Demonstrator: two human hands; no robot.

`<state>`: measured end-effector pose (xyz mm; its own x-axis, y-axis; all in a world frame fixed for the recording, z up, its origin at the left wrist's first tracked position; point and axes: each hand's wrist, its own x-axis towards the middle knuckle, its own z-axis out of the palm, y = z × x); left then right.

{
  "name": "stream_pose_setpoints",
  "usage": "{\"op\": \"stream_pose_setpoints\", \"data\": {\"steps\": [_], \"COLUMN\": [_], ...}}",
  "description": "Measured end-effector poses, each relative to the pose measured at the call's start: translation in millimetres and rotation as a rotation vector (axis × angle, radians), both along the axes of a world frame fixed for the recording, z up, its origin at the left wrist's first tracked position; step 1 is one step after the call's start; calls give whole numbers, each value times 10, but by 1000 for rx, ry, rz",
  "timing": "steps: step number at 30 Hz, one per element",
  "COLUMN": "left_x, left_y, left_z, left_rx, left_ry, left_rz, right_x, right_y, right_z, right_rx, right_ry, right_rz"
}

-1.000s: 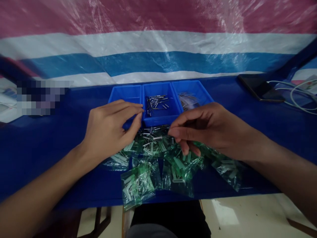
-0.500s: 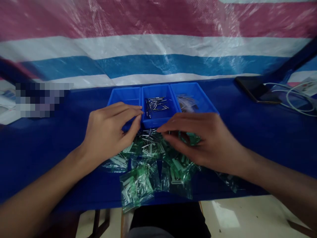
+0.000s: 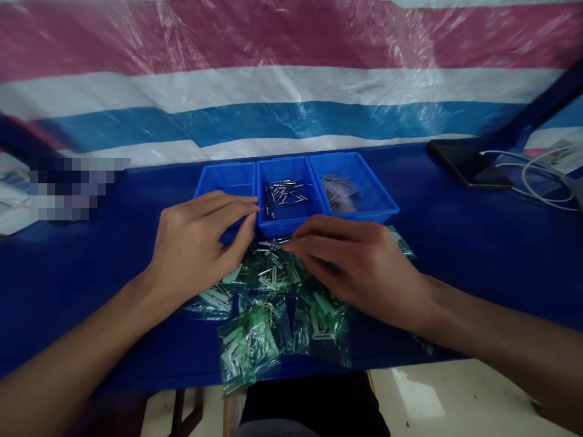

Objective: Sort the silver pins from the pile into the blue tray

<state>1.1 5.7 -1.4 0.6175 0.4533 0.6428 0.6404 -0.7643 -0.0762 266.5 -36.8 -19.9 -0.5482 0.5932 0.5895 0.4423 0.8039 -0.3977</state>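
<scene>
Metal pins (image 3: 285, 194) lie in the middle bin (image 3: 283, 229) and by the green bags (image 3: 248, 352); clear packets (image 3: 340, 193) lie in the right bin (image 3: 367, 182). Whether the left hand (image 3: 198, 246) or right hand (image 3: 364, 264), both nearby, grips anything cannot be told.

Striped sheeting (image 3: 291, 36) behind blue table (image 3: 455, 243), 1 bright patch (image 3: 418, 394) on pale floor (image 3: 483, 406).

Dim, cool light, soft wide-angle view.
We see glare streaking the sheet (image 3: 291, 36) at twelve o'clock, glints on the bags (image 3: 250, 349) toward six, a bright reflection on the floor (image 3: 419, 394) near five; the right hand (image 3: 364, 267) looks shaded, coarse pixels mask nine, and the edges stretch and blur.
</scene>
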Motion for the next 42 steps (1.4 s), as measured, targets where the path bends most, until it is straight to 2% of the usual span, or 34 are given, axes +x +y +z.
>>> {"op": "stream_pose_setpoints", "data": {"steps": [2, 7, 9, 11, 15, 17, 22, 25, 30, 34, 39, 42], "left_x": [3, 4, 0, -2, -1, 1, 5, 7, 2, 8, 20, 20], "left_y": [2, 5, 0, -6, -9, -6, -13, -25, -30, -26, -31, -35], "left_z": [6, 2, -1, -1, 3, 1, -10, -17, -33, -32, -14, -8], "left_rx": [7, -2, -8, -22, -42, -33, -18, -46, -40, -3, -30, -45], "left_ry": [-1, -14, -15, -26, -34, -23, -26, -31, -30, -14, -27, -31], "left_rz": [-13, -24, -14, -19, -19, -12, -27, -17, -3, -14, -2, 2], "right_x": [49, 160, 174, 168, 131, 112, 52, -10, -77, -81, -74, -47], "right_y": [22, 112, 129, 126, 93, 73, 32, 18, 3, 3, 6, 7], "right_z": [95, 263, 271, 261, 228, 204, 77, -37, -138, -113, -95, -45], "right_rx": [-112, -671, -779, -801, -661, -557, -53, 114, 183, 233, 286, 260], "right_ry": [122, 282, 318, 387, 579, 569, 52, -160, -195, -201, -315, -204], "right_rz": [12, 153, 181, 135, 7, -3, 107, 188, 170, 105, 53, 38]}}
